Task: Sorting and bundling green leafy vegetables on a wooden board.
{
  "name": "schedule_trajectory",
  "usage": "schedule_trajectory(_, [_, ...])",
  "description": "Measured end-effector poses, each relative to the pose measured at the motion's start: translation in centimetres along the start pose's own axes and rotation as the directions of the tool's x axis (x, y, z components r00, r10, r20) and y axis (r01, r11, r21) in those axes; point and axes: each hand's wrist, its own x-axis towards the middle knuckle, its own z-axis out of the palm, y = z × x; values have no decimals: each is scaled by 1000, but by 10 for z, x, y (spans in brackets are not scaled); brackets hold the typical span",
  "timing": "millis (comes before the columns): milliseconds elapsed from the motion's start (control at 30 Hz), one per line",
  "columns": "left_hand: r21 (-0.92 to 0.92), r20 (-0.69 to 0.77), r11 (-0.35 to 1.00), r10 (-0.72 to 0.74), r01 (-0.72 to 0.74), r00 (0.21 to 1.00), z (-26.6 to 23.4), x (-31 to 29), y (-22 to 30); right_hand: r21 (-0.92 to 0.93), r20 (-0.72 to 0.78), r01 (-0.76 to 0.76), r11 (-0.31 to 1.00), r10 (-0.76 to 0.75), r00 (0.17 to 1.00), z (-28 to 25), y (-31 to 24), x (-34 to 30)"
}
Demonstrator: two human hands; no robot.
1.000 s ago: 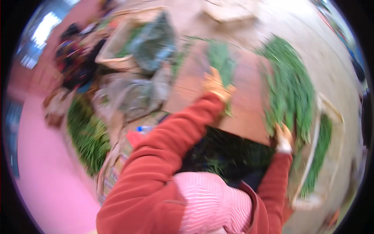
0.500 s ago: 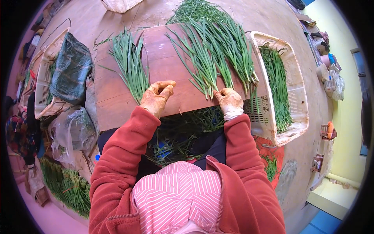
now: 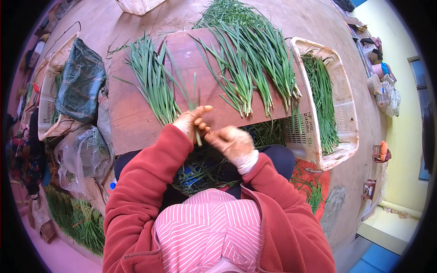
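My left hand (image 3: pixel 190 121), in a stained glove, is closed around a thin garlic chive stalk (image 3: pixel 198 137); its pale base sticks out below the fingers and its blurred green leaves rise above. Close beside it, my right hand (image 3: pixel 231 142), also gloved, has its fingers drawn together toward the stalk's lower part. What those fingertips pinch is too blurred to make out. Left of centre on the reddish-brown board (image 3: pixel 132 132) lies a bunch of garlic chives (image 3: pixel 152 77). Farther right, several more chive bunches (image 3: pixel 257 68) lie with their pale bases toward me.
A cream plastic crate (image 3: pixel 348 113) with chives stands right of the board. Another crate (image 3: pixel 45 116) stands left, partly under a dark green sheet (image 3: pixel 82 82). A clear plastic bag (image 3: pixel 82 152) and more greens (image 3: pixel 77 218) lie lower left. Loose trimmings (image 3: pixel 205 168) cover my lap.
My right hand has left the right-hand chive bunches and come over beside my left hand. A chive stalk now shows in my left hand.
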Motion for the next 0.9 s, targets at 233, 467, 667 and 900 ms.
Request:
schedule_trajectory(233, [-177,74,966,205,-189,976,6,-11,30,-514,-210,-452,729,404,890,-70,52,59])
schedule_trajectory(467, [-51,132,988,154,-149,979,3,-5,22,-347,-340,-486,802,375,862,-72,68,51])
schedule_trajectory(667, [-20,171,993,118,-116,978,8,3,6,70,-402,-289,955,292,868,-53,33,25])
schedule_trajectory(900, [47,184,997,57,-66,981,4,13,-5,-357,-557,-274,893,32,830,-62,27,23])
